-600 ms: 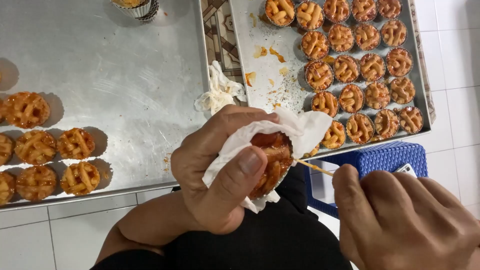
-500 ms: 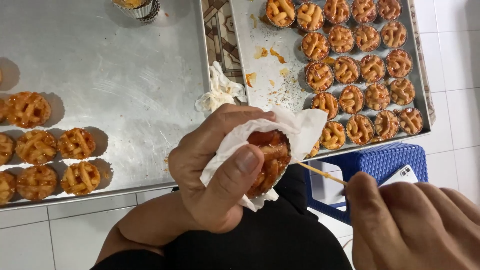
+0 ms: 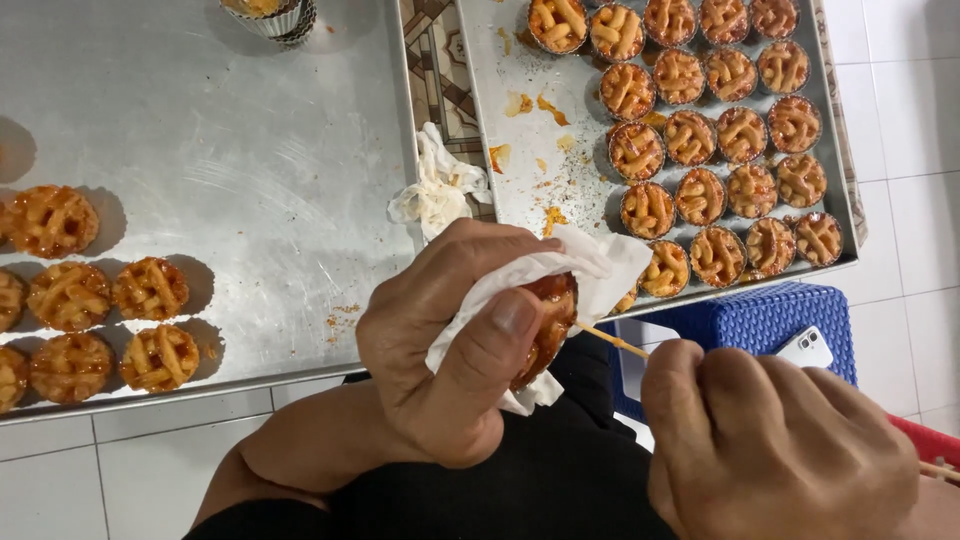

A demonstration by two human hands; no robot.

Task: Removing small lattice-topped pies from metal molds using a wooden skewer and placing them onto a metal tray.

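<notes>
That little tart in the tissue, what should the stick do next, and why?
Probably slide the stick a bit further along the edge of the tart to loosen it. The left hand holds the tart in a white tissue, and the right hand has the stick's tip right at the tart's rim. Loose tarts already sit on the left tray.

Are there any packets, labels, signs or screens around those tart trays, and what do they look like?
White smartphone: flat rectangle with rounded corners, lying on the blue woven plastic stool below the right tray; whether its screen faces up cannot be told.
No packets, labels or signs in view.
</notes>
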